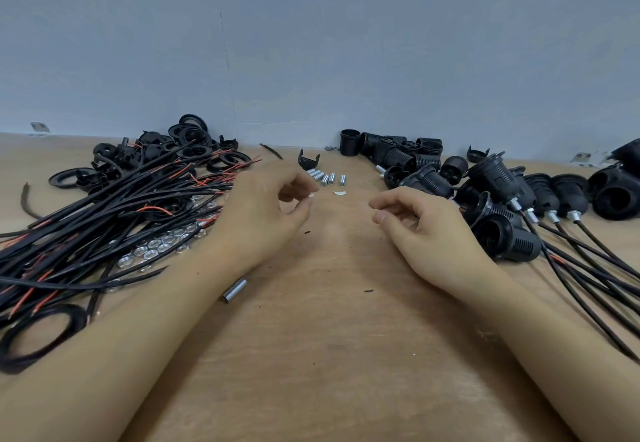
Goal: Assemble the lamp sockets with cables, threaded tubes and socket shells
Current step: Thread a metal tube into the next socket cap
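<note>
My left hand [268, 209] hovers over the wooden table [329, 337], fingers loosely curled, holding nothing; it sits beside a heap of black cables [114, 213] with red wire ends. My right hand [422, 230] lies opposite, fingers relaxed and empty, next to a black socket shell [509, 240]. Several short threaded tubes [325, 177] lie in a row beyond both hands. One more threaded tube [234, 290] lies by my left forearm. Assembled sockets with cables [554, 199] lie at the right.
Black rings and caps [187, 150] are piled at the back left, loose socket shells [398, 154] at the back centre-right. Hex nuts [156, 246] are scattered under the cables. A single black cap [308, 160] stands near the tubes. A grey wall bounds the table's far edge.
</note>
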Motion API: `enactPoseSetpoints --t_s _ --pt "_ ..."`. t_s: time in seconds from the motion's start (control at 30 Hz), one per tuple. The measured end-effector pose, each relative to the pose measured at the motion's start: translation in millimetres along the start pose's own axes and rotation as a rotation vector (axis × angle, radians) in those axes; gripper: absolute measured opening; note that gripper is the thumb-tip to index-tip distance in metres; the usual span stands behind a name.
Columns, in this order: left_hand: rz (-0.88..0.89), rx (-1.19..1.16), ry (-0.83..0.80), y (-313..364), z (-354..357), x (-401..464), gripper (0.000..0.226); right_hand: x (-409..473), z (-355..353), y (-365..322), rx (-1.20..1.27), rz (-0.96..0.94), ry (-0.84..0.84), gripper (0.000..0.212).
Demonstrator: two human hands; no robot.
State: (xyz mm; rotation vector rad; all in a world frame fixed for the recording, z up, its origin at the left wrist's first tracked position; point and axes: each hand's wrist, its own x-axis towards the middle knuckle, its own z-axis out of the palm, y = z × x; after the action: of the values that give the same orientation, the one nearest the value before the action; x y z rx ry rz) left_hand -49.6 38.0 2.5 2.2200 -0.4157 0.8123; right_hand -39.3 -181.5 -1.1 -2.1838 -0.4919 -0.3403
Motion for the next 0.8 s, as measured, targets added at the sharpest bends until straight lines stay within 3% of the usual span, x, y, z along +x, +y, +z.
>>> enactPoseSetpoints --t_s 0.13,0.27,0.4,0.53,0.8 --pt "-0.139 -0.062 0.106 -6 -2 5 0.022 0 5 -4 -0.146 -0.078 0.008 0.016" --pt "-0.327 -0.182 0.183 -11 -4 7 0.031 36 30 -17 -0.433 -0.164 -0.127 0.022" --pt "-0.389 -0.300 0.233 -12 -8 10 0.032 92 62 -29 -0.751 -0.245 -0.248 0.031" --pt "-0.386 -0.295 0.231 -13 -10 8 0.032 98 84 -21 -0.725 -0.169 -0.525 0.031" --pt "-0.449 -0.412 0.222 -10 -12 9 0.012 56 42 -15 -0.525 -0.195 -0.368 0.017"
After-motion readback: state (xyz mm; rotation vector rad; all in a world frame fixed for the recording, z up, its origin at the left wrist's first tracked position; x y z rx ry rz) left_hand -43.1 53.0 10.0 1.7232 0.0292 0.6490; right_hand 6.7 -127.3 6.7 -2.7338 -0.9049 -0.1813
